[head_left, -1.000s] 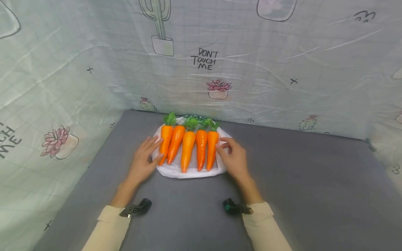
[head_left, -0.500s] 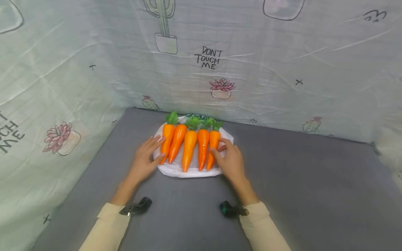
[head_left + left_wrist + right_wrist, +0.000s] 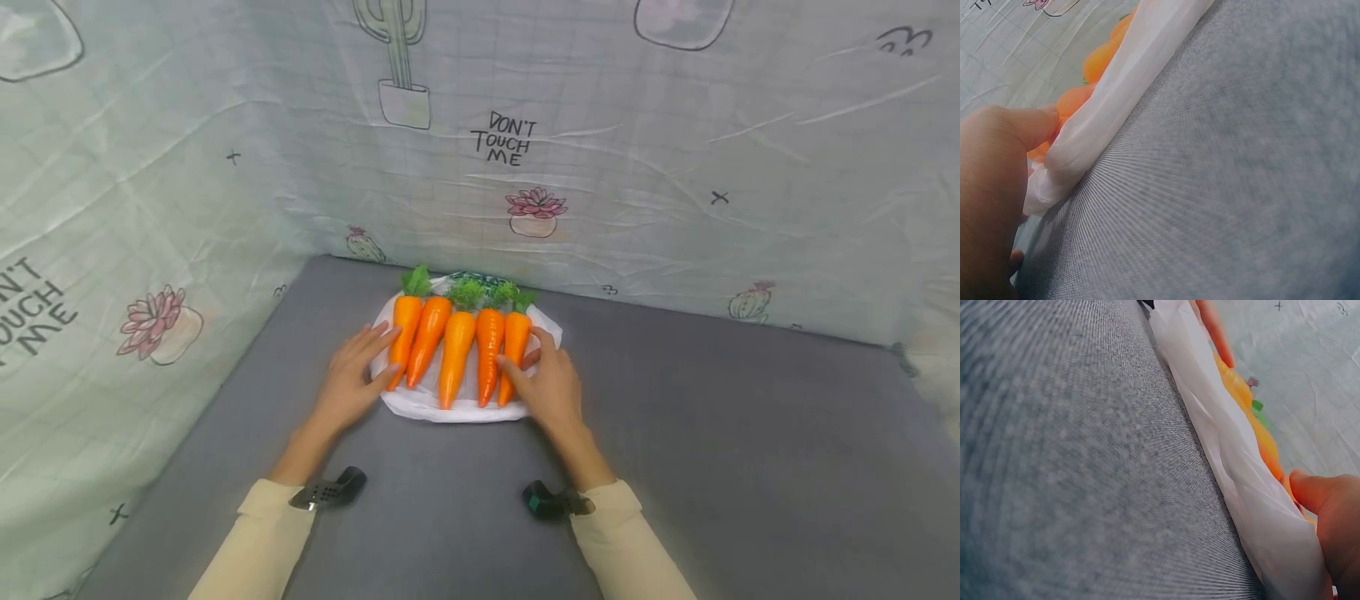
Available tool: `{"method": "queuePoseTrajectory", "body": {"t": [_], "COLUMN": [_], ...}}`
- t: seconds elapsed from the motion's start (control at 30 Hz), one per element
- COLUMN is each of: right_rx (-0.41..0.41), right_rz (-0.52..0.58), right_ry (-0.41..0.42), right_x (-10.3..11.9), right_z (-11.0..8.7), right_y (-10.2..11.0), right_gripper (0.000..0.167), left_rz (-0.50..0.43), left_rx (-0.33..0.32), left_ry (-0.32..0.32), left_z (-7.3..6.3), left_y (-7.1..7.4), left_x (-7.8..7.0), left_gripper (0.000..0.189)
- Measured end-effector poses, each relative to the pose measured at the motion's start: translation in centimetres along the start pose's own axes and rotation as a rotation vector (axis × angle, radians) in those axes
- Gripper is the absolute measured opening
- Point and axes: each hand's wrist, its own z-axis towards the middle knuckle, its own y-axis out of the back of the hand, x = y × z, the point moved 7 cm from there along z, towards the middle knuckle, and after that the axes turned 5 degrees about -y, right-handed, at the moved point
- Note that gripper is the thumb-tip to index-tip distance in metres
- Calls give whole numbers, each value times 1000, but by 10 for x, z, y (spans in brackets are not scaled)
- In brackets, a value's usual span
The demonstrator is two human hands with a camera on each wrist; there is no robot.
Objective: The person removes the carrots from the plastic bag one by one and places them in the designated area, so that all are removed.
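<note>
Several orange carrots with green tops lie side by side on a white plastic bag (image 3: 420,410) on the grey table. My left hand (image 3: 348,375) rests at the leftmost carrot (image 3: 406,321), its fingers fairly straight along the outer side and its thumb on the lower end. On the other side, my right hand (image 3: 553,387) pinches the rightmost carrot (image 3: 517,329), with the thumb across its lower part and the fingers along its right side. In the left wrist view the thumb (image 3: 1038,125) touches orange just above the bag's edge. The right wrist view shows the right thumb (image 3: 1313,487) against a carrot.
A pale printed cloth (image 3: 637,150) hangs behind and to the left of the grey table (image 3: 712,442). The table's surface stretches to the right of the bag and toward me. Dark straps with small devices (image 3: 551,500) sit on both wrists.
My right thumb has moved left, over the rightmost carrot, and the fingers have closed in on it. The left hand keeps its place at the leftmost carrot. The head view has shifted slightly.
</note>
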Motion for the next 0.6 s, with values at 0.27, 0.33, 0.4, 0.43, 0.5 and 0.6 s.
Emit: {"method": "queuePoseTrajectory", "body": {"t": [0.27, 0.33, 0.4, 0.43, 0.5, 0.6], "right_rx": [-4, -11, -18, -19, -23, -29], "right_rz": [-18, -11, -1, 5, 12, 18], "right_ry": [-4, -4, -7, -11, -16, -18], "right_x": [2, 2, 2, 2, 2, 2], "right_z": [0, 0, 0, 0, -1, -1], "right_y": [-1, -1, 0, 0, 0, 0], "right_gripper": [64, 63, 62, 62, 61, 61], "left_rz": [7, 5, 5, 5, 5, 7], "left_rx": [-5, -9, -10, -9, -8, -3], "left_ry": [-6, -14, -19, -21, -23, -22], "left_z": [-2, -1, -1, 0, 0, 0], "left_y": [1, 2, 2, 2, 1, 1], "left_x": [0, -1, -1, -1, -1, -1], "left_gripper": [54, 54, 54, 54, 54, 54]}}
